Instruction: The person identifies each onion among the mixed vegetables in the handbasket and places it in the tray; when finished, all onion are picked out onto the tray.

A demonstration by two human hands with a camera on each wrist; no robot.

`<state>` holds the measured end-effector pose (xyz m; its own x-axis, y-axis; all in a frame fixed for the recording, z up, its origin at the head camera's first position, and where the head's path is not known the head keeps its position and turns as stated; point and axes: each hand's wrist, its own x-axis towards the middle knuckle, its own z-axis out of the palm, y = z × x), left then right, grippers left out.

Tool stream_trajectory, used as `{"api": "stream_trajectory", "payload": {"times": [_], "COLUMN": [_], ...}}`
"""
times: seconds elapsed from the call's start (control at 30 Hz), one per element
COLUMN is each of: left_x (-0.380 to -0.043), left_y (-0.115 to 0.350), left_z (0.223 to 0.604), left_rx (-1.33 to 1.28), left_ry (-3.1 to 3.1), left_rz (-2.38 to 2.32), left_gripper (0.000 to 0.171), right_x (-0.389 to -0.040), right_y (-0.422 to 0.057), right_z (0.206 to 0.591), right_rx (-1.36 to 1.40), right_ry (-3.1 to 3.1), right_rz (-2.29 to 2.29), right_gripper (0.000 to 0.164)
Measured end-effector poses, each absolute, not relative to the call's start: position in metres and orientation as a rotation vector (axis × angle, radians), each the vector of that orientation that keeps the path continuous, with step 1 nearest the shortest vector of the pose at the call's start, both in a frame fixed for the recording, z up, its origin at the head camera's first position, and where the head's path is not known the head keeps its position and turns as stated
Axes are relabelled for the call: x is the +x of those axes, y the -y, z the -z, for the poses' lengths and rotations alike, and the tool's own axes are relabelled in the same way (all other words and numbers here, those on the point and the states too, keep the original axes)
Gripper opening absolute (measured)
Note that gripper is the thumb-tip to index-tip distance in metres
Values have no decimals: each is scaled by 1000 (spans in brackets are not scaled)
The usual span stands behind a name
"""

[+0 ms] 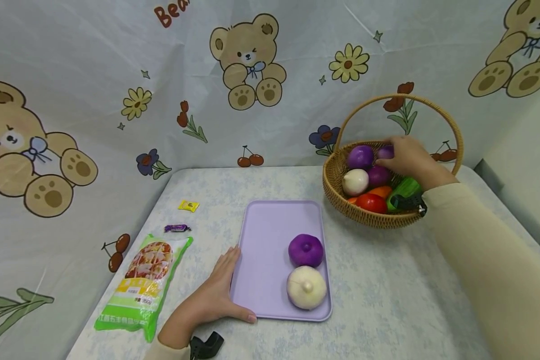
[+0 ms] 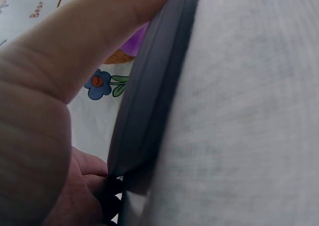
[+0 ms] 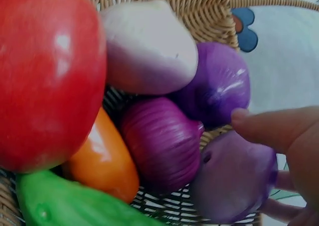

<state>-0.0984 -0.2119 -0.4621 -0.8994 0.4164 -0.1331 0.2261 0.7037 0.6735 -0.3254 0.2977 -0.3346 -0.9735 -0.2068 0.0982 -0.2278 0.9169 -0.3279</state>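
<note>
My left hand [image 1: 217, 290] rests against the left edge of a lilac tray [image 1: 265, 250], fingers spread and thumb at the near corner. On the tray's right side sit a purple onion and a white onion [image 1: 306, 287]. My right hand [image 1: 411, 157] reaches into a wicker basket [image 1: 330, 185] and holds a purple onion [image 3: 234, 178] at the back right, thumb on one side and fingers behind. Around it lie a ridged magenta onion [image 3: 162, 144], another smooth purple onion [image 3: 224, 81], a whitish onion [image 3: 152, 47], a tomato [image 1: 371, 203], an orange vegetable [image 3: 104, 159] and a green vegetable [image 1: 405, 192].
Left of the tray lie a green-and-white food bag [image 1: 146, 285], a purple-wrapped candy [image 1: 177, 228] and a yellow-wrapped candy [image 1: 188, 205]. The basket's tall handle [image 1: 456, 130] arches over its contents. A bear-print cloth [image 1: 297, 125] hangs behind the table.
</note>
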Motion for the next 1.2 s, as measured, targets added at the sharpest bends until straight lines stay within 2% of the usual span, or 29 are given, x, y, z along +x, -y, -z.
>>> {"api": "stream_trajectory", "payload": {"times": [0.4,0.87,1.03,1.2], "left_x": [-99,-97,-97,-98], "left_y": [211,214,215,213], "left_z": [463,461,461,459], "left_rx": [514,486,487,512], "left_ry": [-2640,-2641,-2639,-2636], "left_rz": [-996,-1000,-991,-990], "left_gripper": [161,162,161,161], "right_x": [-322,-307,-291,-271], "right_y": [-304,-279,-261,-235], "right_z": [341,317,307,293], "right_rx": [188,377,451,564], "right_ry": [2991,2896,2872,2785], "right_rz": [-660,-748,-768,-768], "right_gripper": [54,55,57,51]}}
